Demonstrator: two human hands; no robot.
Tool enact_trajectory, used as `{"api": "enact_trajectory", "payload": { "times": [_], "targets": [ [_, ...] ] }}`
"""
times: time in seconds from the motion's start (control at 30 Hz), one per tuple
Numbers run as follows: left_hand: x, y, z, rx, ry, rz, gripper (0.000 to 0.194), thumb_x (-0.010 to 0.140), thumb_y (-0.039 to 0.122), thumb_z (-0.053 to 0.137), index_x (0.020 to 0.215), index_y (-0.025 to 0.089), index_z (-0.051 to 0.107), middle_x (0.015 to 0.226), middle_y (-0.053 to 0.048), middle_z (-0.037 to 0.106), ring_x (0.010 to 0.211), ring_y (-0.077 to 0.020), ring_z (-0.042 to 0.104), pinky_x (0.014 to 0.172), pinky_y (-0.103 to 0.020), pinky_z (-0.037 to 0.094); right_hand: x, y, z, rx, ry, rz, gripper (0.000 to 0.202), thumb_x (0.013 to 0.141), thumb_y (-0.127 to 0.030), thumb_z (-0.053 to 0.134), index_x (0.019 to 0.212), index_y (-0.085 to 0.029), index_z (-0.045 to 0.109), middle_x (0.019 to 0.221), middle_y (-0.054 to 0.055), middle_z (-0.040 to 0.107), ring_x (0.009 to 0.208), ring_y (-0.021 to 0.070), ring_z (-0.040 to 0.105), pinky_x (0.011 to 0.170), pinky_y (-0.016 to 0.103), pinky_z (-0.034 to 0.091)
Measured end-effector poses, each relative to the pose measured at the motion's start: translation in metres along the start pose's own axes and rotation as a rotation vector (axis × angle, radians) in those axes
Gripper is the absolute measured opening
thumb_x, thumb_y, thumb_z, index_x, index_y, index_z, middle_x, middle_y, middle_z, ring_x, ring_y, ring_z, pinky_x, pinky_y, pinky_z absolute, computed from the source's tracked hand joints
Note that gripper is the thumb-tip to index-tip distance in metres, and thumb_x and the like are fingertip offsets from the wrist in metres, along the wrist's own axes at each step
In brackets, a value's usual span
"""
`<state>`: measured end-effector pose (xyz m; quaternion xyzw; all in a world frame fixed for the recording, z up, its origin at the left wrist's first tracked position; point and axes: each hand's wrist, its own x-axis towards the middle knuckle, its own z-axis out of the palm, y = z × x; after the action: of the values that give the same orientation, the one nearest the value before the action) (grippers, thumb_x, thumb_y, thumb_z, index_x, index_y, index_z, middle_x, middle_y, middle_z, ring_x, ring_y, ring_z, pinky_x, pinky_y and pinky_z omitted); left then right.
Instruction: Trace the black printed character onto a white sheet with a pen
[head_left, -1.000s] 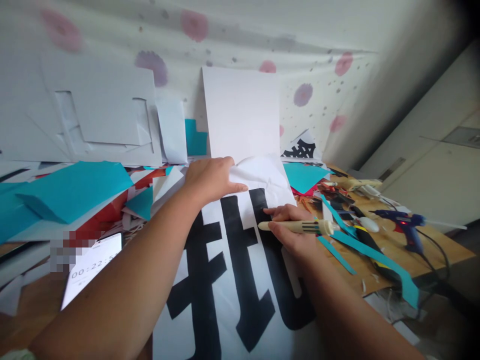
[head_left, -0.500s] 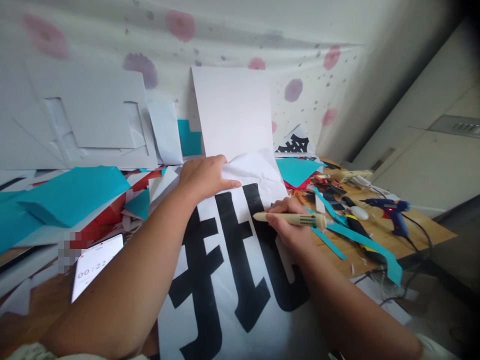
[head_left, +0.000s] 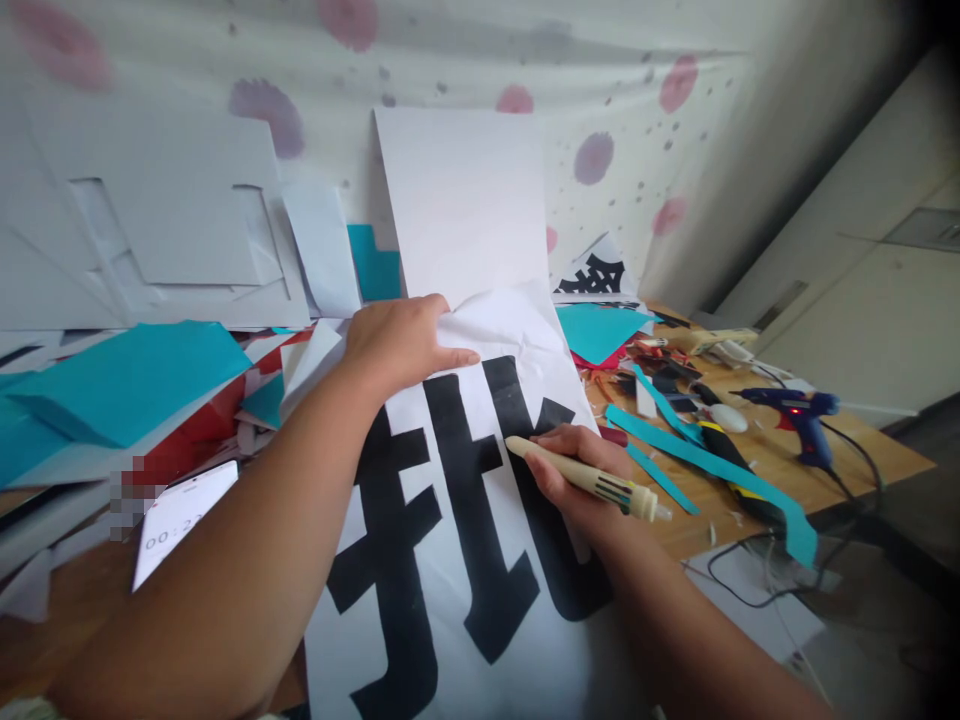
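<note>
A large white sheet (head_left: pixel 457 520) printed with a bold black character lies in front of me. My left hand (head_left: pixel 405 340) rests on its upper left edge, thumb stretched to the right and apart from the fingers, which curl over the edge and are partly hidden. In my right hand (head_left: pixel 581 475) is a thick cream multicolour pen (head_left: pixel 592 480), its tip at the edge of a black stroke near the sheet's middle. Whether the tip touches the paper is hard to tell.
A phone (head_left: pixel 184 515) showing a timer lies left of my forearm. Teal paper (head_left: pixel 142 380) and scraps are heaped at left. At right are teal strips (head_left: pixel 712 470), a blue glue gun (head_left: pixel 806 420) and cables. White board (head_left: pixel 465 200) stands behind.
The pen's rear end has swung down, so the pen slants more. My right hand has turned with it and moved slightly down. The whole view has shifted a little; my left hand keeps its place on the sheet.
</note>
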<state>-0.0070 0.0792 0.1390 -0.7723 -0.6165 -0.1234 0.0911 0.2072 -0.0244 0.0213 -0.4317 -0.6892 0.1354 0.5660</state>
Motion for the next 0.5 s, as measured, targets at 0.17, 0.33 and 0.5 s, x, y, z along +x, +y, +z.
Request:
{"api": "enact_trajectory", "payload": {
  "times": [0.17,0.33,0.5],
  "targets": [
    [0.0007,-0.0018,0.0031,-0.002,-0.005,-0.024,0.076,0.069,0.079,0.053,0.122,0.026,0.06,0.105,-0.01,0.071,0.094,-0.0358,0.066,0.07,-0.039,0.044,0.0022,-0.002,-0.0027,0.036,-0.018,-0.109,0.014,0.076,-0.024,0.073,0.068,-0.026,0.062,0.064,-0.001,0.07,0.071,0.0223,0.075,0.056,0.029,0.058],
    [0.0006,-0.0017,0.0019,-0.016,-0.016,-0.038,0.076,0.068,0.079,0.054,0.123,0.027,0.059,0.105,-0.009,0.07,0.096,-0.0356,0.064,0.073,-0.039,0.044,0.0032,-0.0034,-0.0051,0.067,-0.014,-0.041,0.009,0.078,-0.025,0.072,0.073,-0.025,0.064,0.071,0.001,0.075,0.071,0.0221,0.075,0.056,0.03,0.06],
    [0.0003,-0.0002,0.0004,-0.012,-0.017,-0.045,0.077,0.067,0.079,0.056,0.123,0.026,0.059,0.101,-0.009,0.069,0.092,-0.0354,0.065,0.073,-0.039,0.044,0.003,-0.0041,-0.0051,0.013,-0.019,-0.063,0.012,0.076,-0.024,0.073,0.07,-0.025,0.062,0.069,0.0,0.073,0.07,0.0222,0.075,0.057,0.03,0.06]
  ]
}}
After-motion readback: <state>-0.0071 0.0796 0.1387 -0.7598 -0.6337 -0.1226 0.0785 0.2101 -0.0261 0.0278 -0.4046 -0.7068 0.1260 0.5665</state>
